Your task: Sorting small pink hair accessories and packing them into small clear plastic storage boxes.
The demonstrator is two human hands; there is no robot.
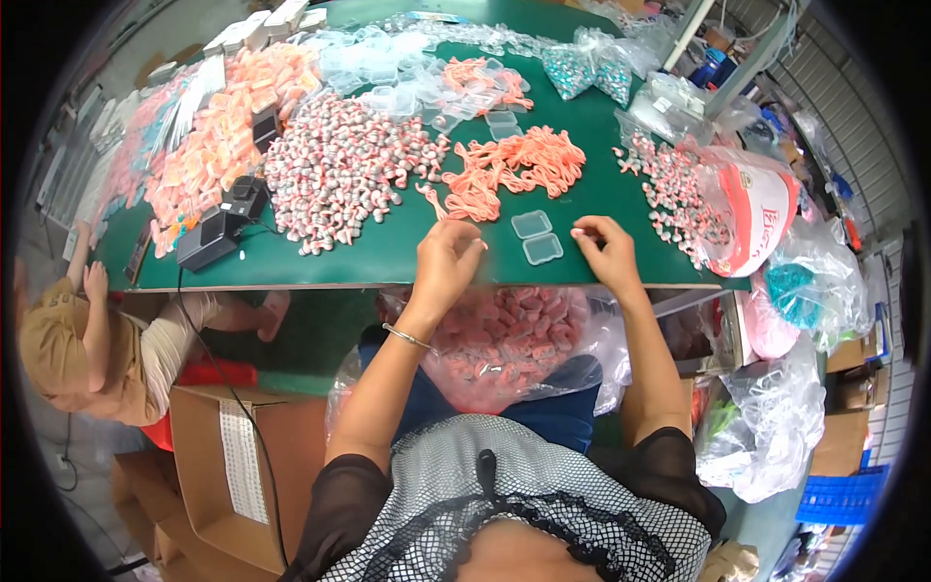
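A small clear hinged plastic case (530, 224) lies unfolded on the green table, between my two hands. Left of it, my left hand (451, 254) hovers with bent fingers and the thumb apart, nothing visible in its grip. A strand of orange cord (433, 202) runs from the cord pile toward its knuckles; contact is hidden. On the case's right side, my right hand (607, 254) curls loosely, thumb and forefinger facing the case without touching it. The heap of orange cords (519, 167) sits just beyond the case.
Red-and-grey earplug-like pieces (335, 175) are heaped left. More spill from a red-and-white bag (752, 218) at right. Clear cases (388, 68) and orange cases (228, 116) pile behind. Black boxes (207, 241) stand near the edge. A bag of pink pieces (509, 335) rests below. Another person (92, 344) sits left.
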